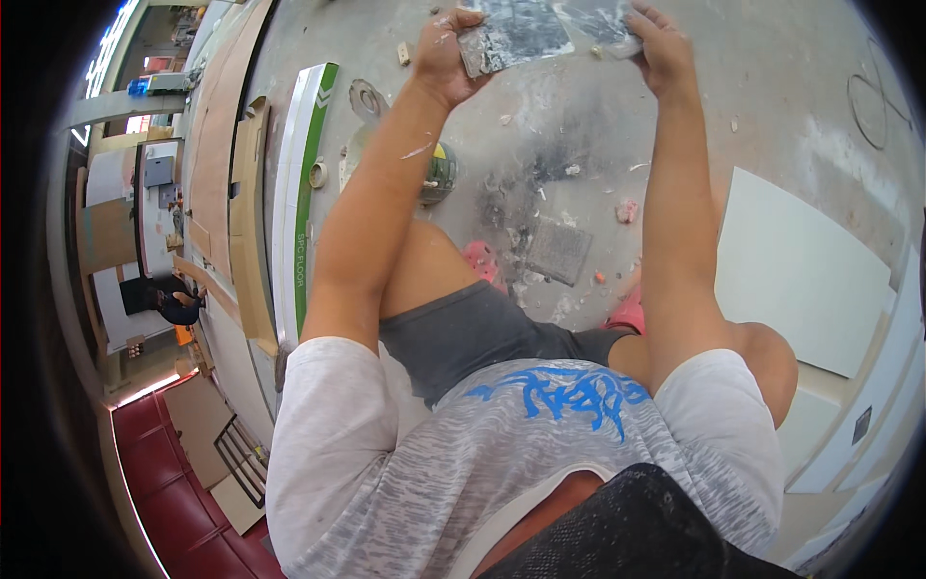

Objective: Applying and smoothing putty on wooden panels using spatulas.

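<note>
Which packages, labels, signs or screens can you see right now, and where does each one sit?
Long flooring box: on the floor left of the left arm, narrow, white with a green printed band.
Tape roll: beside that box, small beige ring.
Round tin: behind the left forearm, dark green with a yellow patch.
No screens in view.

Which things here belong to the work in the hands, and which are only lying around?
In use:
left hand, gripping a plaster-smeared flat blade
right hand, gripping a second blade

Lying about:
tape roll
square gritty pad
white board
long green-and-white box
</note>
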Motion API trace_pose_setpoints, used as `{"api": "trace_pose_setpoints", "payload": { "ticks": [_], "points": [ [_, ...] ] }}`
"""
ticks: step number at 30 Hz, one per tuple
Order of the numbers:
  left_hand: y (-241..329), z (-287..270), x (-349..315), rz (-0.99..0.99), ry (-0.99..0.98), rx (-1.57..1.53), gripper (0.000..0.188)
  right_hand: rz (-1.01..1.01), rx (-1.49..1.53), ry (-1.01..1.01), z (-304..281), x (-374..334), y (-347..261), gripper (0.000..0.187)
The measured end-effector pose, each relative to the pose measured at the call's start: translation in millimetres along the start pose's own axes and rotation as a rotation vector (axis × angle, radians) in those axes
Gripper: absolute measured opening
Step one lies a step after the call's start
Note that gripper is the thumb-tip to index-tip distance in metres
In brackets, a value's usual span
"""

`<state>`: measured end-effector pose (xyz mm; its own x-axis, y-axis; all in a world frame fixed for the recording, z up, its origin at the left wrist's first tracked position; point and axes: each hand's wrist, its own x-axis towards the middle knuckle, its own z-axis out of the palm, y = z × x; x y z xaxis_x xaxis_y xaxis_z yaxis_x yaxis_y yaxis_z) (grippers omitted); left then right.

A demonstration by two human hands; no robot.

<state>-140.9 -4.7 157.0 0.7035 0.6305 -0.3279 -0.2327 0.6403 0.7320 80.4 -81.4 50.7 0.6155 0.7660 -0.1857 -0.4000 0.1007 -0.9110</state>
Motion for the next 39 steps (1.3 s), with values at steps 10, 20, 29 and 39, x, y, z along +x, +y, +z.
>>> {"api": "trace_pose_setpoints", "payload": {
  "ticks": [10,20,29,39],
  "points": [
    [-8,14,6,-0.041,-0.343,-0.254,0.042,0.101,0.116,-0.454,46,-43,-8,0.029],
    [-11,31,-13,0.370,0.245,0.240,0.020,-0.093,0.542,-0.256,63,-58,-24,0.027],
    [-19,41,-17,0.592,0.329,0.266,0.015,-0.435,0.268,-0.111,90,-80,-34,0.040],
    [-2,10,-24,1.087,0.270,1.460,0.012,-0.331,0.056,-0.364,70,-77,-36,0.022]
  ]
}}
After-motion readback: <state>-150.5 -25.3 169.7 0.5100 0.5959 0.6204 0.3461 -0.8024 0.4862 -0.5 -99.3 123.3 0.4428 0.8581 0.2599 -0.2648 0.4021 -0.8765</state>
